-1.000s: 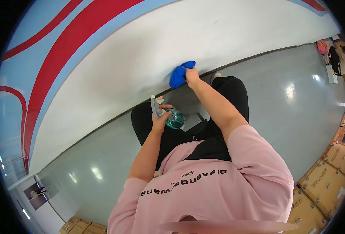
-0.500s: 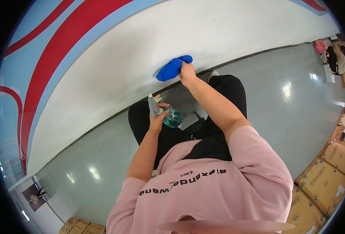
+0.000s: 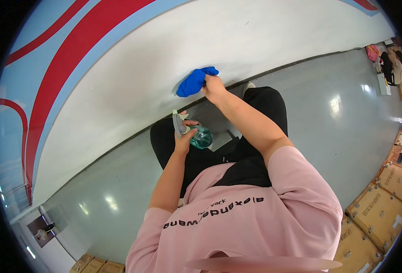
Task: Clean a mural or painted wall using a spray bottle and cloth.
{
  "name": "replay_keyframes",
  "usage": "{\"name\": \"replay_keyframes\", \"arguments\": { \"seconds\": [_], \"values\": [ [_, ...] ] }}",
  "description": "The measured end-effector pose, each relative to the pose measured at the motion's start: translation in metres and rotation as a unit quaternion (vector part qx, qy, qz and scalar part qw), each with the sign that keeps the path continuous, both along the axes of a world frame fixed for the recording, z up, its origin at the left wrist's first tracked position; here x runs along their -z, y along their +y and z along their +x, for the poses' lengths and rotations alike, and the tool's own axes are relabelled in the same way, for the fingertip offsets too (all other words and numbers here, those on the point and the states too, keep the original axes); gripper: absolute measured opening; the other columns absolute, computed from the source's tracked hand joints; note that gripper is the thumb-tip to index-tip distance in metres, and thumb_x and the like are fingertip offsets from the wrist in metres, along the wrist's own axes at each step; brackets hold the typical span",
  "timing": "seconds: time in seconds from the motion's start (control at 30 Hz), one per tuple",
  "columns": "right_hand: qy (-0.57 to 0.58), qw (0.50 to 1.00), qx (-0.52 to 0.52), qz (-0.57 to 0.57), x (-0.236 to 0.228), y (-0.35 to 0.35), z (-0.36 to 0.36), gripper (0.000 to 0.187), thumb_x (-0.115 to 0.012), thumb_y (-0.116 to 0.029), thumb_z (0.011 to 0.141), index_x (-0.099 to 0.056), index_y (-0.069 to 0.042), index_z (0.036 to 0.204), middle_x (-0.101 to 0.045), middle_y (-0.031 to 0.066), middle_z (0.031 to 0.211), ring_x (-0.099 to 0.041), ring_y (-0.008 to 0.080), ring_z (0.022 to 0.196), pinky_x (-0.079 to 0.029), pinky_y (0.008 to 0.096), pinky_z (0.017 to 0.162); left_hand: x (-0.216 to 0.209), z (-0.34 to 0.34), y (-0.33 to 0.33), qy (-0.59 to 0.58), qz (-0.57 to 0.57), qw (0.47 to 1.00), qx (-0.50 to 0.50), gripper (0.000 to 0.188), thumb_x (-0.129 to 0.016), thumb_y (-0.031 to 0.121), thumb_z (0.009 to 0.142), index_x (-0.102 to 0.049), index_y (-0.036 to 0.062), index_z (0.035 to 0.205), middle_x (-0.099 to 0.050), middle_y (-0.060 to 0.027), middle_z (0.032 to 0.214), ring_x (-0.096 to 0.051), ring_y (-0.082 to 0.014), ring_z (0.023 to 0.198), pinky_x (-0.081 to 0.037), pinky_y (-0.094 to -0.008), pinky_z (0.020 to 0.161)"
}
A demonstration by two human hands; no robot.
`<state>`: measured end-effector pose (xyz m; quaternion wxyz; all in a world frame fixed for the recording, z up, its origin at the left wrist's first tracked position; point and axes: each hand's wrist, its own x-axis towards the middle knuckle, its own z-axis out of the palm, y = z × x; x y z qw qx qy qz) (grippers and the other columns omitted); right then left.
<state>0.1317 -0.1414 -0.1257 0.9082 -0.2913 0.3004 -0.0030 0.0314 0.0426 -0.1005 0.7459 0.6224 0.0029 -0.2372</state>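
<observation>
Closest to my view is the pink shirt (image 3: 251, 207), then black trousers (image 3: 270, 109) with the knees apart. Between those knees I have the left hand (image 3: 183, 140), its fingers wrapped around the neck of a green see-through spray bottle (image 3: 202, 137), whose pale nozzle points toward the wall. Further out, the fingers of the right hand (image 3: 215, 89) pinch a bunched blue cloth (image 3: 192, 83); most of it spreads from the fingertips toward my left, against the white wall (image 3: 133, 86) just above its dark foot strip. A pale shoe (image 3: 249, 85) sits near that strip. The glossy grey floor (image 3: 328, 141) runs off both ways. Beyond it I see wooden crates (image 3: 379, 211) at right, brown boxes (image 3: 92, 264) at lower left, and red bands (image 3: 67, 66) over light blue higher on the wall.
</observation>
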Motion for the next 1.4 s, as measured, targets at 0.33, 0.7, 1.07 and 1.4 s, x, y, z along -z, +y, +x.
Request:
{"name": "replay_keyframes", "arguments": {
  "seconds": [0.33, 0.7, 1.07, 1.4],
  "values": [
    [0.145, 0.968, 0.042, -0.198, 0.081, -0.046, 0.005, 0.021, -0.058, -0.011, 0.077, -0.055, -0.002, 0.097, -0.059, 0.0085, 0.086, -0.055, 0.0206, 0.074, -0.045, 0.0334, 0.064, 0.004, 0.003, -0.017, -0.024, 0.022, 0.999, 0.028, 0.072, -0.058, -0.004, 0.064, -0.029, 0.0091, 0.128, -0.056, -0.0083, 0.091, -0.051, -0.0157, 0.085, -0.04, -0.0296, 0.078],
    [0.089, 0.936, 0.016, -0.34, 0.062, -0.018, 0.008, 0.028, -0.063, -0.015, 0.074, -0.056, 0.0, 0.096, -0.061, 0.0113, 0.085, -0.058, 0.0242, 0.075, -0.045, 0.0335, 0.068, -0.006, 0.001, -0.018, -0.001, -0.012, 1.0, 0.025, 0.07, -0.057, -0.006, 0.063, -0.03, 0.0085, 0.127, -0.056, -0.0086, 0.09, -0.053, -0.0176, 0.089, -0.04, -0.0303, 0.082],
    [-0.003, 0.986, 0.018, -0.166, -0.046, -0.064, -0.01, 0.015, -0.056, -0.013, 0.079, -0.053, -0.003, 0.09, -0.054, 0.0034, 0.072, -0.051, 0.0132, 0.068, -0.041, 0.0279, 0.056, 0.007, 0.003, -0.003, -0.009, 0.0, 1.0, -0.004, 0.07, -0.056, -0.007, 0.063, -0.03, 0.0064, 0.127, -0.057, -0.0089, 0.088, -0.053, -0.0176, 0.089, -0.039, -0.031, 0.083],
    [0.188, 0.928, 0.052, -0.319, 0.055, -0.087, 0.001, 0.027, -0.057, -0.018, 0.077, -0.057, 0.003, 0.095, -0.06, 0.0157, 0.088, -0.057, 0.0265, 0.084, -0.043, 0.035, 0.072, 0.008, 0.005, -0.007, -0.012, -0.002, 1.0, 0.021, 0.071, -0.057, -0.007, 0.062, -0.03, 0.0069, 0.127, -0.056, -0.0086, 0.089, -0.053, -0.0175, 0.09, -0.038, -0.0319, 0.084]
  ]
}}
